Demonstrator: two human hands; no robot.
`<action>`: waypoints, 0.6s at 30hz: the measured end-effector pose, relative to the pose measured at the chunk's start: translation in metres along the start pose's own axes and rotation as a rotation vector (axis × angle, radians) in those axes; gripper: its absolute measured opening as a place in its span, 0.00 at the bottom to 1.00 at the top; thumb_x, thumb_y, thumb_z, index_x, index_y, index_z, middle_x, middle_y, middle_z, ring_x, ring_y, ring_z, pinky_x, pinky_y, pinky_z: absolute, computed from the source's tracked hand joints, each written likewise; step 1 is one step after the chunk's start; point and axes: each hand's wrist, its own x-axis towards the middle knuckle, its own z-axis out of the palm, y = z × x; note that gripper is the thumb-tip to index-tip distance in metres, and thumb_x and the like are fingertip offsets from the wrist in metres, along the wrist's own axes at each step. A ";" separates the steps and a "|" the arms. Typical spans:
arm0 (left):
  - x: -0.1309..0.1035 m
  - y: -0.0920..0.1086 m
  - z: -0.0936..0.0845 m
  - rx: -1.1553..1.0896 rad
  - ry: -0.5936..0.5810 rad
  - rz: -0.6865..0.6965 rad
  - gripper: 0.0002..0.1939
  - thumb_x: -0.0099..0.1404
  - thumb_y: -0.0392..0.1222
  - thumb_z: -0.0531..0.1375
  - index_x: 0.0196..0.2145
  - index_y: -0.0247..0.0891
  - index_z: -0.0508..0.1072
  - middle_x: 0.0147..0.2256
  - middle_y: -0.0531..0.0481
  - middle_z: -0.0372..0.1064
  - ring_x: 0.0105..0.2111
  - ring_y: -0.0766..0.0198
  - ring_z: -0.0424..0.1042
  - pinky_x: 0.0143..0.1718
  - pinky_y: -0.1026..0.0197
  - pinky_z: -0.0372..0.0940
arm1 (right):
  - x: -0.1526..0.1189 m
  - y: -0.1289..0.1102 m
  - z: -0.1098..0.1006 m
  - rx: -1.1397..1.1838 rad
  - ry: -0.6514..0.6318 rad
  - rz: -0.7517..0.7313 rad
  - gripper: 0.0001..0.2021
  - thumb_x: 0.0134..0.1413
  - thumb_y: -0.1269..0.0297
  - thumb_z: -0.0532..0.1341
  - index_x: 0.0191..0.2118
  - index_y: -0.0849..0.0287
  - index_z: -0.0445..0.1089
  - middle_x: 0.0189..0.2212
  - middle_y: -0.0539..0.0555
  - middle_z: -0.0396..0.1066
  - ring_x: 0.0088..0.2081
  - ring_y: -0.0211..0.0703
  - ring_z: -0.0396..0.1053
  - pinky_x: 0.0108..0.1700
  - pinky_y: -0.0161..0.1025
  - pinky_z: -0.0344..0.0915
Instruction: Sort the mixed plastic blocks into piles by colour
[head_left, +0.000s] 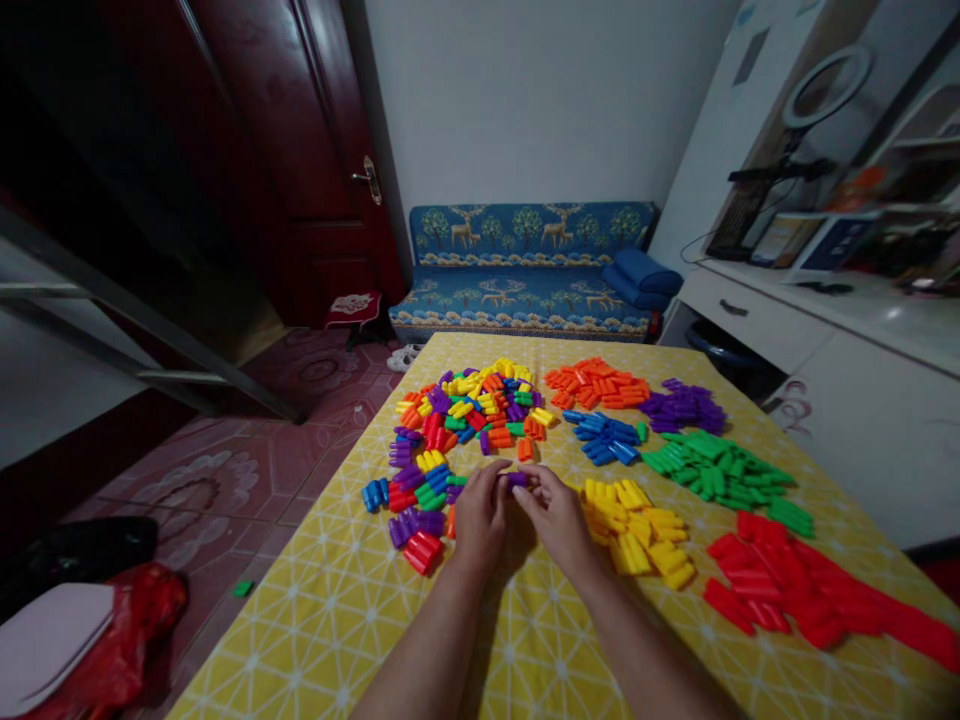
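My left hand [481, 510] and my right hand [556, 512] meet over the near middle of the table. Between their fingertips is a small purple plastic piece [517, 479], partly hidden by the fingers. Both hands are closed on it in a pinch. A mixed heap of coloured plastic pieces [480, 405] lies beyond and to the left of my hands. Joined rows of pieces, such as a purple row [415, 525] and a red row [422, 552], lie beside my left hand. A pile of yellow pieces [637, 525] is close to my right hand.
Sorted piles of orange [596, 383], blue [602, 437], purple [684, 406], green [720, 468] and red pieces [795, 580] cover the table's right side. A yellow patterned cloth [330, 620] covers the table. Behind stands a blue sofa [517, 285]; a white cabinet [840, 380] is at right.
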 end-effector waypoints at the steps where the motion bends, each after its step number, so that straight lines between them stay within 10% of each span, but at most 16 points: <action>1: 0.000 0.000 0.000 -0.002 -0.023 0.001 0.15 0.71 0.41 0.49 0.50 0.41 0.71 0.45 0.45 0.74 0.45 0.60 0.72 0.46 0.58 0.66 | -0.001 0.000 0.000 0.019 0.017 0.002 0.14 0.52 0.58 0.60 0.43 0.59 0.70 0.36 0.57 0.75 0.36 0.47 0.74 0.40 0.43 0.71; 9: -0.001 0.002 -0.001 0.017 -0.068 -0.057 0.16 0.70 0.42 0.50 0.51 0.41 0.70 0.40 0.46 0.76 0.38 0.62 0.74 0.39 0.62 0.66 | 0.004 -0.002 -0.023 0.132 0.100 0.009 0.13 0.49 0.57 0.62 0.40 0.59 0.70 0.34 0.56 0.76 0.34 0.45 0.75 0.37 0.40 0.72; 18: 0.002 0.007 0.000 0.043 -0.090 -0.092 0.17 0.69 0.43 0.50 0.50 0.38 0.71 0.28 0.50 0.73 0.28 0.64 0.71 0.32 0.64 0.62 | 0.109 0.054 -0.206 -0.074 0.673 0.044 0.14 0.41 0.60 0.66 0.35 0.63 0.72 0.20 0.54 0.71 0.21 0.43 0.70 0.23 0.39 0.69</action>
